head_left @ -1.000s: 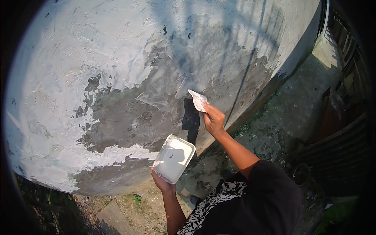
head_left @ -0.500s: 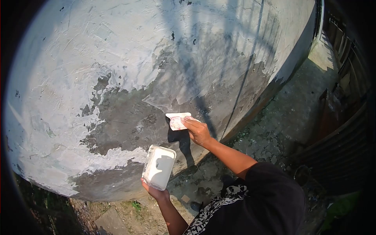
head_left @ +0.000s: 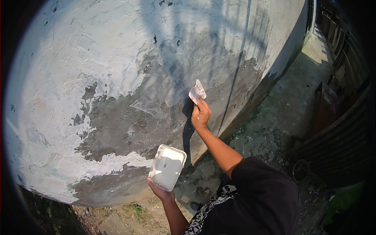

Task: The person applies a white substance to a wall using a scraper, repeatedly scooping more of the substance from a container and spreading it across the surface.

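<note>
My left hand grips the lower end of a rectangular white plastic tub, tilted beside the wall's lower part. White paste lies inside the tub, partly in shadow. Pinched in the fingers of my right hand is a thin, whitish putty spreader with smears on it. It is raised at an angle close over the grey part of the wall, casting a dark shadow below it. White putty coats much of the wall's left and upper areas, with ragged edges around the bare grey patch.
A shaded concrete path runs along the wall's foot on the right. Corrugated sheeting borders that path. Soil and a flat slab lie at the bottom, below the wall.
My right hand has moved up the wall, turning the putty spreader more upright. The tub in my left hand has shifted slightly right, and the view has moved a little.
</note>
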The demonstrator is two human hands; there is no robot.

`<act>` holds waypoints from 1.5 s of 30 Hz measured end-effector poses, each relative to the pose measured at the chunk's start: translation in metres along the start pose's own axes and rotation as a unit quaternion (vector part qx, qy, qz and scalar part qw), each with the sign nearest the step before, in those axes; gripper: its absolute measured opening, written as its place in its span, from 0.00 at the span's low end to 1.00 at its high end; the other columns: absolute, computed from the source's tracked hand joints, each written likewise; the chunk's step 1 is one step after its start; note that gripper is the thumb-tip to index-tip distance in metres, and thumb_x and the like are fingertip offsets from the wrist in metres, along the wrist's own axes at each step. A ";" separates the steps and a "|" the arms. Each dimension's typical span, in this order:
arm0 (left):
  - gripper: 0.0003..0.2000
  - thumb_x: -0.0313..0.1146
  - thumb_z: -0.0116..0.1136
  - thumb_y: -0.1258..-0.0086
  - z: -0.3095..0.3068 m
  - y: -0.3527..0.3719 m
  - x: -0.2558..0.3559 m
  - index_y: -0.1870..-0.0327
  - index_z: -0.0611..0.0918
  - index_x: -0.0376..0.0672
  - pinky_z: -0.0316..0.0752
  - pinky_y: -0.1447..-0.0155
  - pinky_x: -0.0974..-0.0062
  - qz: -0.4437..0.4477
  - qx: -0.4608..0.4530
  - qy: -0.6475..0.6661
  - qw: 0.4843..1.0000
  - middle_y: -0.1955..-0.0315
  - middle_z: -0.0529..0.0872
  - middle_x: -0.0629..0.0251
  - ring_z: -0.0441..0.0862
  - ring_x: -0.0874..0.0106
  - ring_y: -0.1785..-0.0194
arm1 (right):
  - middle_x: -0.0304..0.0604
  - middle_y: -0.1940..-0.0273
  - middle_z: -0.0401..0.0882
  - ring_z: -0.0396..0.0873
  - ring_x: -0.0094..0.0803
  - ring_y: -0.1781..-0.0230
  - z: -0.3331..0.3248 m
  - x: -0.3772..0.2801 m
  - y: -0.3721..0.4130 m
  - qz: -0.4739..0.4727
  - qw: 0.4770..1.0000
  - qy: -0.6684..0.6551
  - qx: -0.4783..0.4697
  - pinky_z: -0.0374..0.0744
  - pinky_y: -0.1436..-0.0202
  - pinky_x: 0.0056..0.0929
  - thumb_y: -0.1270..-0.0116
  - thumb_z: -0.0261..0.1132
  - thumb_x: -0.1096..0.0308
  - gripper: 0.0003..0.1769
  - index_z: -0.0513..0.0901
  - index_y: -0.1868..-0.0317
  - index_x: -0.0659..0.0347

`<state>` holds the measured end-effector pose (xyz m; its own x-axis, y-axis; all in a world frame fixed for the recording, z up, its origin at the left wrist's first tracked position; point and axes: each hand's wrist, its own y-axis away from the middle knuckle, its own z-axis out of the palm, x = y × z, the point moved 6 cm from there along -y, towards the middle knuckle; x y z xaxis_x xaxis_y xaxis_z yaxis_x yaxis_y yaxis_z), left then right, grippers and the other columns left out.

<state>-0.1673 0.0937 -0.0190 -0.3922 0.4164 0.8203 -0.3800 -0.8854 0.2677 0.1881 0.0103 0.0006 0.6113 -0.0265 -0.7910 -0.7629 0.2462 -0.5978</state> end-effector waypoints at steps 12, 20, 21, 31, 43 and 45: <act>0.33 0.59 0.31 0.17 0.037 -0.012 -0.016 0.26 0.68 0.42 0.64 0.25 0.59 -0.034 -0.035 -0.026 0.998 0.30 0.74 0.58 0.71 0.60 0.28 | 0.59 0.50 0.88 0.88 0.48 0.47 -0.064 0.030 -0.031 0.034 0.999 0.000 -0.031 0.82 0.44 0.34 0.34 0.64 0.80 0.15 0.87 0.47 0.69; 0.33 0.59 0.32 0.17 0.032 -0.005 -0.004 0.26 0.69 0.43 0.65 0.26 0.58 -0.027 -0.024 -0.022 0.999 0.31 0.75 0.58 0.72 0.60 0.29 | 0.64 0.39 0.81 0.84 0.57 0.44 0.015 0.003 0.012 0.000 0.997 0.071 0.024 0.81 0.44 0.42 0.38 0.64 0.78 0.23 0.83 0.40 0.73; 0.32 0.59 0.32 0.17 0.028 -0.003 0.001 0.26 0.69 0.42 0.65 0.26 0.58 -0.021 -0.008 -0.023 0.999 0.31 0.75 0.58 0.73 0.60 0.29 | 0.63 0.44 0.82 0.84 0.57 0.46 0.025 -0.003 0.022 0.025 0.998 0.063 0.014 0.82 0.45 0.42 0.38 0.63 0.78 0.24 0.83 0.40 0.71; 0.32 0.57 0.31 0.16 0.001 -0.004 0.009 0.27 0.71 0.41 0.67 0.27 0.59 -0.010 0.030 0.006 0.999 0.33 0.77 0.57 0.75 0.60 0.31 | 0.58 0.39 0.78 0.84 0.53 0.45 0.026 -0.051 0.092 -0.018 0.986 -0.023 -0.165 0.84 0.47 0.39 0.38 0.66 0.79 0.26 0.81 0.37 0.68; 0.24 0.49 0.42 0.15 -0.046 -0.006 0.041 0.34 0.74 0.38 0.75 0.35 0.65 0.053 -0.030 0.028 0.998 0.42 0.81 0.57 0.79 0.64 0.37 | 0.42 0.55 0.89 0.84 0.21 0.59 -0.046 -0.124 0.042 0.306 0.840 -0.337 -0.296 0.80 0.52 0.23 0.29 0.66 0.79 0.10 0.86 0.49 0.70; 0.24 0.48 0.45 0.16 -0.056 -0.005 0.051 0.33 0.73 0.37 0.74 0.34 0.65 0.087 0.004 0.035 0.996 0.41 0.80 0.57 0.79 0.65 0.38 | 0.42 0.53 0.88 0.85 0.23 0.56 -0.049 -0.149 0.050 0.311 0.823 -0.359 -0.312 0.80 0.49 0.24 0.29 0.66 0.79 0.12 0.84 0.47 0.70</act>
<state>-0.2323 0.1307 -0.0066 -0.5092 0.2705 0.8170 -0.2946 -0.9468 0.1298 0.0480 -0.0208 0.0823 -0.1415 0.5515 -0.8221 -0.7982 -0.5547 -0.2348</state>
